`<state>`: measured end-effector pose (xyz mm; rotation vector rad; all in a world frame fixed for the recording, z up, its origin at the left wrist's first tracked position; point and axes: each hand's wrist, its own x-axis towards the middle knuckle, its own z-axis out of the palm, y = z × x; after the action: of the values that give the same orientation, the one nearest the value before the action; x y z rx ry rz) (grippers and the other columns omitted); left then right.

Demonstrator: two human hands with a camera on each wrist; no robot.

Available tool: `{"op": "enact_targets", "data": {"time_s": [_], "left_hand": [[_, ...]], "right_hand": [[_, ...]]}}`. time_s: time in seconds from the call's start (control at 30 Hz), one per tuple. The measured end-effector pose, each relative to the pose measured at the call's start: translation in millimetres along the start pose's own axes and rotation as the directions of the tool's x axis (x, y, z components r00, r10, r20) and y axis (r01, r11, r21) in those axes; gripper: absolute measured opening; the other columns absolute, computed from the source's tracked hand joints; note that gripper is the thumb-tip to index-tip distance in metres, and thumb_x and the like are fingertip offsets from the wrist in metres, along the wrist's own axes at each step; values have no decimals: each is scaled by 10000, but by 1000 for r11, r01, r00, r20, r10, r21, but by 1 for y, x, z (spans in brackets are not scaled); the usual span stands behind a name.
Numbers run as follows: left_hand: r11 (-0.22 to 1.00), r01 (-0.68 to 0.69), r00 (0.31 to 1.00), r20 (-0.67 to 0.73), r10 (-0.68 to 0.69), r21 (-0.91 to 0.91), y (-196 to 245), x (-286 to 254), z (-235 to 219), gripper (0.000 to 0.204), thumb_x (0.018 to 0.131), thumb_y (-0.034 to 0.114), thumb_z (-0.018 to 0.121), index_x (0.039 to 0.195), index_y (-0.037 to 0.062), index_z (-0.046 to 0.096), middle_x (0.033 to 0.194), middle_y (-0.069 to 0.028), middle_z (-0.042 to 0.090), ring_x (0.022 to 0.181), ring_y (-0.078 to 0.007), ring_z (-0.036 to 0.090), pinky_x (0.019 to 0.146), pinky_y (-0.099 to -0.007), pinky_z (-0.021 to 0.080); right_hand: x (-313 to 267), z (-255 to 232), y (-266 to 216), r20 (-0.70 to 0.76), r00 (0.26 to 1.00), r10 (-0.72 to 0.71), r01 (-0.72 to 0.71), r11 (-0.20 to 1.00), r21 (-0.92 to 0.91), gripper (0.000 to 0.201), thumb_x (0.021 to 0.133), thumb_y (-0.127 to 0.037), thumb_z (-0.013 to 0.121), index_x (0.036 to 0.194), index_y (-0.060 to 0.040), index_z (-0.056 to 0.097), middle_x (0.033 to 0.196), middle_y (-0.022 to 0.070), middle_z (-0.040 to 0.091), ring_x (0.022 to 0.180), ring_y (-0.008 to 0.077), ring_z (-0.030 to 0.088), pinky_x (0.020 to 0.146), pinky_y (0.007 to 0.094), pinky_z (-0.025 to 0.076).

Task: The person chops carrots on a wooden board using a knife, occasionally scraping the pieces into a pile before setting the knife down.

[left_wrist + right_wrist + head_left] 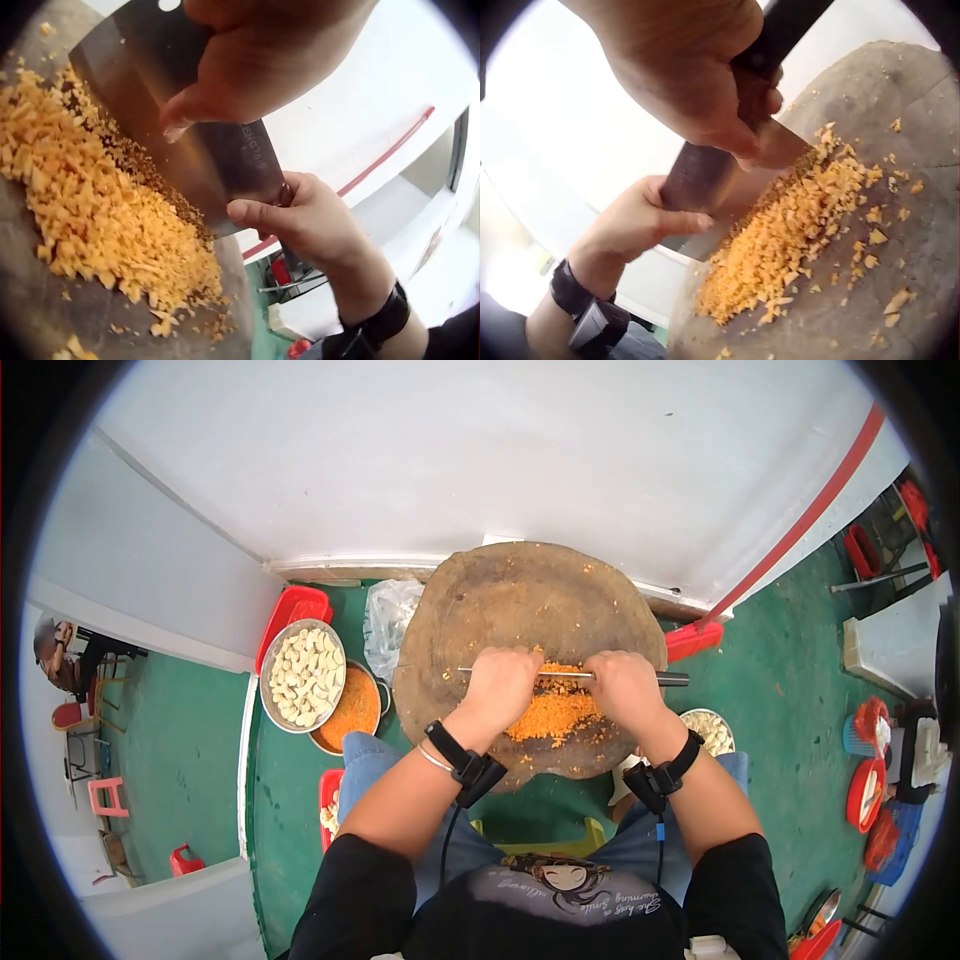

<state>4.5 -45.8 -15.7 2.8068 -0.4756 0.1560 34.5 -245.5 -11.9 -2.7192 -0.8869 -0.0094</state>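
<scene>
A wide cleaver [150, 82] stands on edge against a heap of finely chopped orange pieces [552, 712] on a round wooden chopping block [520, 595]. My right hand [625, 685] grips it where blade meets dark handle [673, 679], thumb on the blade's face. Toward the other end, my left hand [502, 685] pinches the blade from its top edge, thumb [180, 116] flat on the face and fingers behind. In the right wrist view, the heap [780, 232] lies along the blade's lower edge, with loose crumbs scattered around it.
Left of the block, a bowl of pale cloves [303, 675] overlaps a pot of orange mince [352, 710]. A clear plastic bag [392, 622] lies beside them. Another bowl of pale pieces [708, 730] stands by the right knee. A white wall [480, 470] rises behind the block.
</scene>
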Motion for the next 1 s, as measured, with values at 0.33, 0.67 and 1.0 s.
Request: {"op": "enact_targets", "data": {"time_s": [0.33,0.67,1.0], "left_hand": [[1000,-8,1000,-18,7,-8,-5,1,-5,39,701,29,552,725,60,552,676,-127,573,678,-329,599,603,-429,459],[1000,-21,1000,17,21,-2,-8,-6,-10,40,720,31,545,735,62,564,709,-135,585,701,-308,610,625,-406,465],[999,-39,999,0,39,-20,-13,-6,-7,25,724,33,536,725,58,537,711,-133,570,710,-343,593,621,-444,456]], "right_hand": [[6,-4,-2,38,999,29,-29,1000,7,90,729,-153,666,758,-69,664,756,103,640,768,296,628,697,411,483],[3,3,-8,-23,999,-29,29,1000,-4,56,729,-131,624,724,-75,625,730,100,628,739,283,626,662,403,475],[5,7,-9,20,1000,-11,11,1000,1,113,743,-171,662,715,-69,622,725,99,622,744,287,627,666,407,477]]}}
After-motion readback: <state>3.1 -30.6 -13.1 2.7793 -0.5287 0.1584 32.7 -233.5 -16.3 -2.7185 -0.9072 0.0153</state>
